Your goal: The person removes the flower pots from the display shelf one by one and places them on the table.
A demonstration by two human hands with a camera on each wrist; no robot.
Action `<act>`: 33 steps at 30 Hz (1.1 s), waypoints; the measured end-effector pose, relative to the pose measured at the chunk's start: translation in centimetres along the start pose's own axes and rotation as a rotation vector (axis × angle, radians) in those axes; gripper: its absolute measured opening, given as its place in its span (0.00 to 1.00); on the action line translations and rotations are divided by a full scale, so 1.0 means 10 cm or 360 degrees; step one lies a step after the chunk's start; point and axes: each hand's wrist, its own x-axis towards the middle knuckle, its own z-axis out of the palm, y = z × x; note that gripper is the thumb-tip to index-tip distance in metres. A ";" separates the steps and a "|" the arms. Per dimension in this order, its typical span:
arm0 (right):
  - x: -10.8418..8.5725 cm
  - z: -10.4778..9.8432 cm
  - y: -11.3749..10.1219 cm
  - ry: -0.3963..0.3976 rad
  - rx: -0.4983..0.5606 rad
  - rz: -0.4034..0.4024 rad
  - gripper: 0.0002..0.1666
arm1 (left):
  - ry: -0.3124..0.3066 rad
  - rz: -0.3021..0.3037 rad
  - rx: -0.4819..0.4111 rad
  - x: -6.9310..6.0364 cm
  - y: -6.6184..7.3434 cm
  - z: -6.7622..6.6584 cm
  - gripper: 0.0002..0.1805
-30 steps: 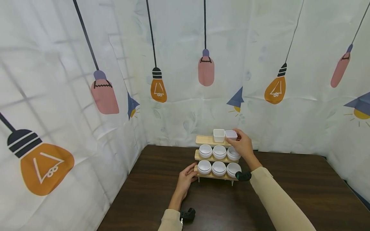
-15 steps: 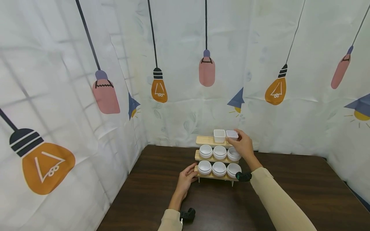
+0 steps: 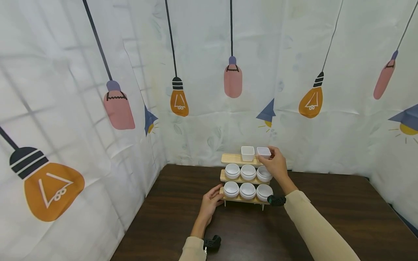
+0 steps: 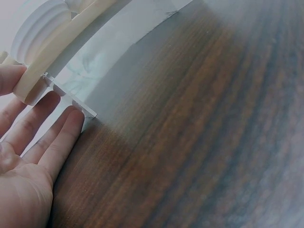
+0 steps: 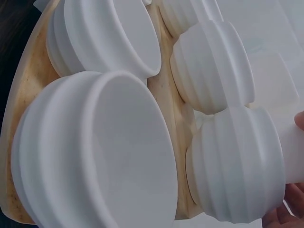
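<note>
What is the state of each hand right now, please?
Left hand: holding the left end of the bottom shelf.
Right hand: holding the rightmost square white cup.

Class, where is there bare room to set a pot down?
Bare: the left end of the top shelf, beside the left square cup; the table outside both sleeves. Crowded: both lower shelves, each holding three round pots, and the top shelf's right, where the right hand pinches another square cup.
</note>
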 end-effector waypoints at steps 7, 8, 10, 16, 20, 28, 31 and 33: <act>-0.04 -0.04 0.04 0.0040 0.0053 -0.0026 0.41 | 0.0001 -0.0003 -0.0005 0.01 0.00 0.00 0.27; -0.04 -0.05 0.05 0.0043 0.0060 -0.0027 0.41 | 0.0002 -0.0004 -0.0006 0.01 0.00 0.00 0.27; -0.05 -0.06 0.07 0.0057 0.0072 -0.0031 0.40 | 0.0001 -0.0003 -0.0003 0.01 0.00 0.00 0.27; -0.09 -0.10 0.10 0.0095 0.0080 -0.0038 0.40 | 0.0000 -0.0003 0.0005 -0.01 0.00 0.00 0.27; -0.13 -0.14 0.10 0.0124 0.0086 -0.0048 0.39 | 0.0001 0.0002 -0.0004 -0.01 0.00 0.00 0.28; -0.21 -0.25 0.11 0.0159 0.0128 -0.0061 0.38 | 0.0005 0.0008 -0.0005 -0.02 0.02 0.01 0.27; -0.24 -0.30 0.12 0.0155 0.0132 -0.0051 0.39 | 0.0012 0.0015 -0.0007 -0.02 0.02 0.01 0.26; -0.26 -0.33 0.13 0.0148 0.0119 -0.0048 0.39 | 0.0016 0.0018 -0.0011 -0.02 0.03 0.01 0.26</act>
